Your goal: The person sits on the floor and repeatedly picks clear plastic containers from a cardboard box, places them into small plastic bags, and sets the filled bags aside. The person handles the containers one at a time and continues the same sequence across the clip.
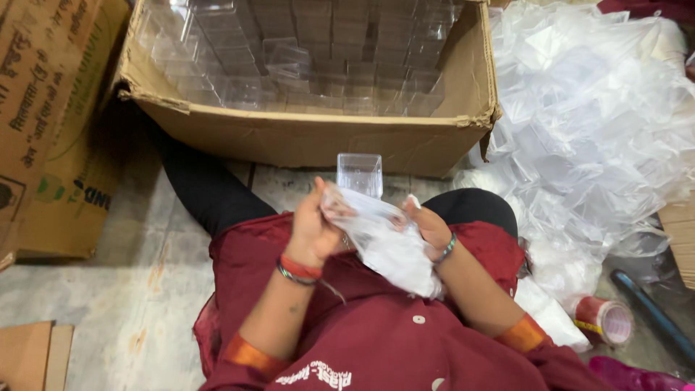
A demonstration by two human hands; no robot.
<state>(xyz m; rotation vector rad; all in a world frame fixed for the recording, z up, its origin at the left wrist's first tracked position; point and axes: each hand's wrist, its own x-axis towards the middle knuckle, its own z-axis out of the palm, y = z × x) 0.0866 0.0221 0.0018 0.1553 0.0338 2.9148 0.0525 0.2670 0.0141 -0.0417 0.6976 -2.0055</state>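
Above the lap of a seated person in a dark red garment, the left hand [311, 228] and the right hand [428, 226] are holding one thin, translucent white plastic bag [387, 242] between them. Each hand is pinching the crinkled film with curled fingers, the left at the bag's upper edge, the right at its far side. The bag is hanging slack and wrinkled, its lower end lying against the garment. A small clear square plastic box [360, 174] is showing just above the bag's top edge, between the two hands; its walls are see-through and glossy, with sharp straight corners. Whether the box is sitting partly inside the bag cannot be told.

Beyond the hands, a large brown cardboard carton [311, 137] is standing open on the grey stone floor [137, 289], filled with rows of similar clear boxes. To the person's right, a loose heap of clear plastic bags [594, 123] is spreading across the floor. Near that heap's lower edge, a roll of clear tape on a red core [607, 320] is lying on its side. A flattened printed cardboard box [51, 123] is leaning at the person's left.
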